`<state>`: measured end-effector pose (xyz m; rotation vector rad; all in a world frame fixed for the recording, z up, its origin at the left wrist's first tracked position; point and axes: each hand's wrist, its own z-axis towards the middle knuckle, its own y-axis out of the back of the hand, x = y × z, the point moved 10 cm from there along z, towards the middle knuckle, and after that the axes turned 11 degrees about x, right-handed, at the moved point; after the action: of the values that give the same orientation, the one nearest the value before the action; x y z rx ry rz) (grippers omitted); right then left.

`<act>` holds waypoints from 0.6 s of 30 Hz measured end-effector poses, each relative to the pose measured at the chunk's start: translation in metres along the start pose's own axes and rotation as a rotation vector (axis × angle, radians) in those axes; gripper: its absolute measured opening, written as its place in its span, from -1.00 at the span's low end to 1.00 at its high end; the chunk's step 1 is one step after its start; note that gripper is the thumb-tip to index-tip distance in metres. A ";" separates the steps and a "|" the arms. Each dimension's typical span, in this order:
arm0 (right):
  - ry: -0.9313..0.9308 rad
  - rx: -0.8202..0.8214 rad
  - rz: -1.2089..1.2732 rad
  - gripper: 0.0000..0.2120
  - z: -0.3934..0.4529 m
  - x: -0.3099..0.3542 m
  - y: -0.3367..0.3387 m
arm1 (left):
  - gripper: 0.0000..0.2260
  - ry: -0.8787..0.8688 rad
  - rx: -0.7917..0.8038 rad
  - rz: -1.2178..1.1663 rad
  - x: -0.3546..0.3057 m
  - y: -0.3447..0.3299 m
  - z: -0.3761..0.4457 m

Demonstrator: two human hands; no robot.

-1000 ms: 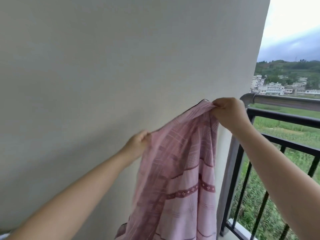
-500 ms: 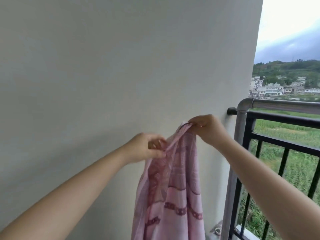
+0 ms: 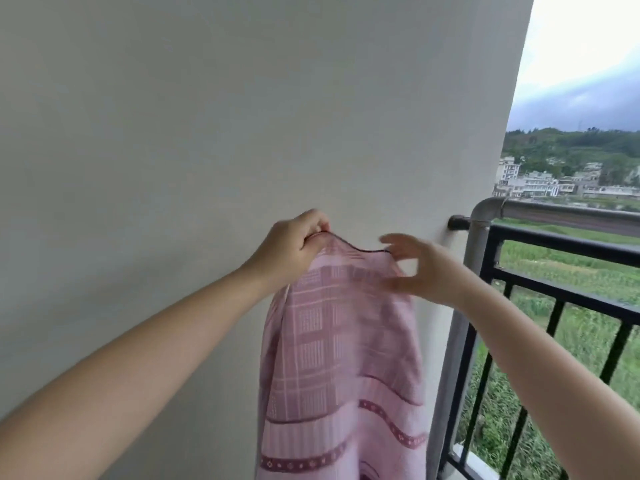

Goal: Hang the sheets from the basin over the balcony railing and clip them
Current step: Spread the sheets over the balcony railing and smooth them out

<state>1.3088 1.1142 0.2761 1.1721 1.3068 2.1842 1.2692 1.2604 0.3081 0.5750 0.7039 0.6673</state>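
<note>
The left hand (image 3: 294, 245) is raised in front of the pale wall (image 3: 207, 133), its fingers curled tight around the top hem of a pink checked sheet (image 3: 339, 358). The pinch sits at the sheet's upper corner, toward 10 o'clock from the cloth's middle. From there the dark-edged hem runs across toward 3 o'clock, sagging a little, and the rest of the sheet hangs straight down, out of the bottom of the view, with bands of small darker motifs crossing its lower part.

The right hand (image 3: 419, 268) is at 3 o'clock from the left one, at about the same height. Its fingers (image 3: 393, 241) are spread and only loosely bent, blurred by motion, and they are at the far end of the hem; whether they actually touch the cloth there cannot be told. It grips nothing.

The sheet hangs against the wall, just beside the balcony railing (image 3: 571, 244) but not over it. The railing stands toward 3 o'clock of the hands: a grey metal top rail (image 3: 554, 216) bending down into a post (image 3: 476, 251), with black bars behind it. Beyond it lie green fields, pale buildings and a wooded hill under a cloudy sky.
</note>
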 end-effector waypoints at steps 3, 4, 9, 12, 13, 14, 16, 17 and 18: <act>0.064 -0.053 0.130 -0.88 0.007 0.021 -0.016 | -0.94 -0.036 -0.005 0.075 -0.030 0.006 0.008; 0.076 -0.103 0.128 -0.83 0.008 0.020 -0.015 | -0.93 -0.016 0.009 0.048 -0.029 0.006 0.007; 0.107 -0.349 0.097 -0.88 -0.008 0.015 0.023 | -0.81 0.233 0.463 -0.205 0.033 -0.061 -0.036; 0.097 -0.399 0.174 -0.87 -0.018 0.010 0.043 | -0.65 0.350 0.564 -0.098 0.063 -0.106 -0.067; 0.098 -0.396 0.197 -0.88 -0.020 0.009 0.046 | -0.57 0.350 0.579 -0.124 0.066 -0.118 -0.073; 0.096 -0.389 0.216 -0.88 -0.022 0.007 0.047 | -0.52 0.342 0.597 -0.183 0.065 -0.131 -0.078; 0.098 -0.380 0.231 -0.88 -0.027 0.003 0.049 | -0.55 0.324 0.618 -0.354 0.057 -0.151 -0.081; 0.098 -0.379 0.219 -0.88 -0.030 0.002 0.050 | -0.64 0.315 0.596 -0.420 0.055 -0.157 -0.079; 0.093 -0.386 0.195 -0.88 -0.033 0.000 0.053 | -0.74 0.315 0.545 -0.436 0.058 -0.159 -0.076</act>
<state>1.2885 1.0682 0.3128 1.0898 0.7745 2.5109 1.3029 1.2167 0.1310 0.7883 1.2816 0.1471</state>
